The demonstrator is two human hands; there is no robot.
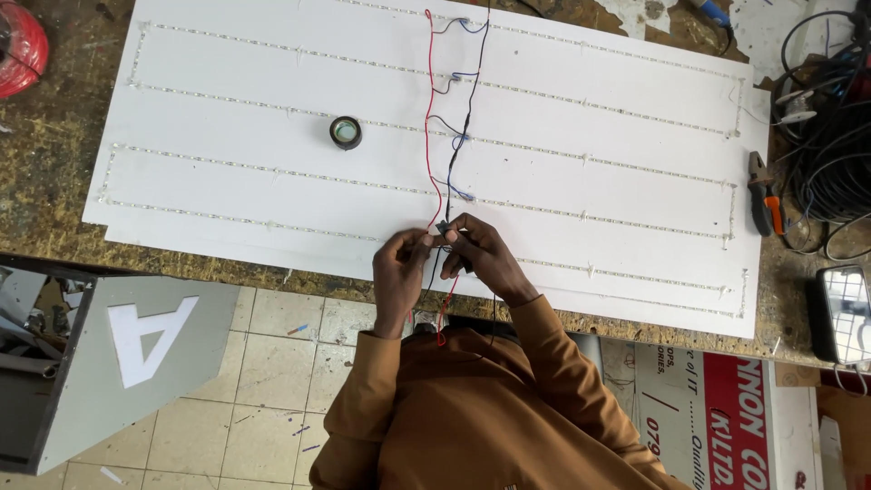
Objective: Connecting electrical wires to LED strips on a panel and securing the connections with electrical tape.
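A large white board [272, 100] lies on the workbench, with long rows of thin light strips [581, 156] across it. A red wire [428, 118] and a black wire [472, 86] run down the board's middle, with short blue leads branching to the strips. At the board's near edge my left hand [399, 268] and my right hand [481, 254] meet, fingers pinched together on the wires and a small dark piece [442, 229] at their joint. The wires hang down past my hands toward my brown sleeves.
A roll of black tape [345, 132] sits on the board, left of the wires. Orange-handled pliers [762, 193] lie off the right edge beside a tangle of black cables [830, 136]. A grey box with a white letter [136, 345] stands lower left. A red object [20, 50] is top left.
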